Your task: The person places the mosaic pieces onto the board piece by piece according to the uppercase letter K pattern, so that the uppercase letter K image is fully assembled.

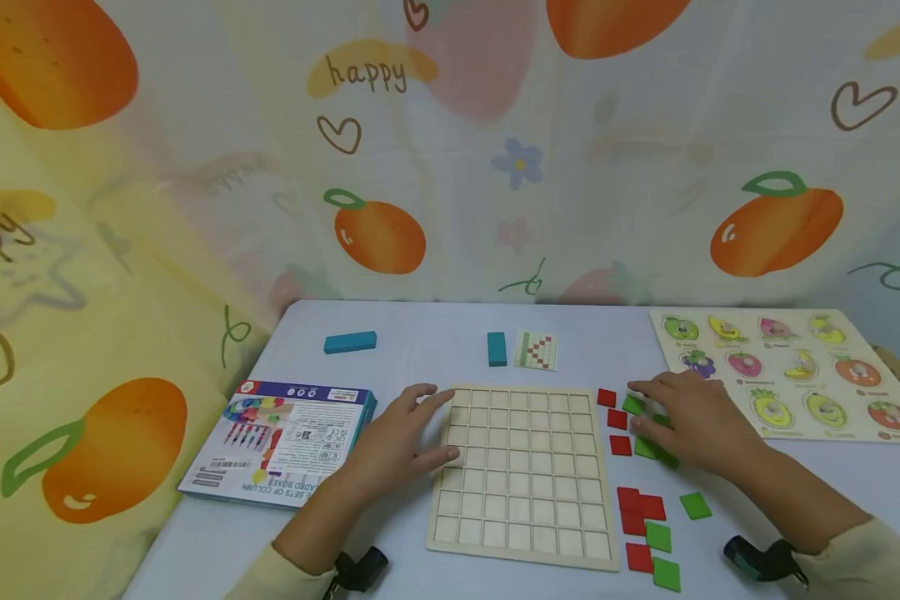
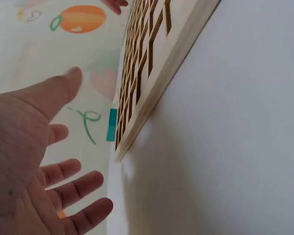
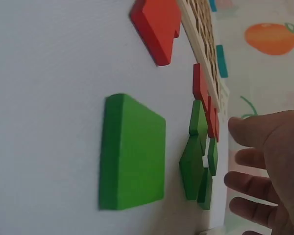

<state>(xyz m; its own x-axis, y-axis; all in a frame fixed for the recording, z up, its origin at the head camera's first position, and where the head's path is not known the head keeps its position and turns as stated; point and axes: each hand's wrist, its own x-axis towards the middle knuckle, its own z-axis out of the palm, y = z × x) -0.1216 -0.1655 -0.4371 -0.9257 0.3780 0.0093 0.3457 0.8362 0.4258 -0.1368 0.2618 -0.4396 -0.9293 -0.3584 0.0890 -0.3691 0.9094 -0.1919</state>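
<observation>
A wooden grid board (image 1: 525, 475) with square recesses lies flat in the middle of the table. Beside its left edge hovers my left hand (image 1: 399, 440), fingers spread and holding nothing; the left wrist view shows the hand (image 2: 34, 152) apart from the board's frame (image 2: 159, 95). Over a group of green square tiles (image 1: 644, 448) is my right hand (image 1: 697, 417), its fingers loosely extended. In the right wrist view that hand (image 3: 279, 166) holds nothing, and a single green tile (image 3: 139, 154) lies nearer. Several red tiles (image 1: 617, 420) line the board's right side.
A small pattern card (image 1: 536, 351) and a teal block (image 1: 497, 349) lie behind the board. Another teal block (image 1: 350, 342) is at the back left, behind a printed box (image 1: 277, 442). A fruit picture board (image 1: 787, 375) occupies the right back. Patterned cloth (image 1: 450, 167) hangs behind the table.
</observation>
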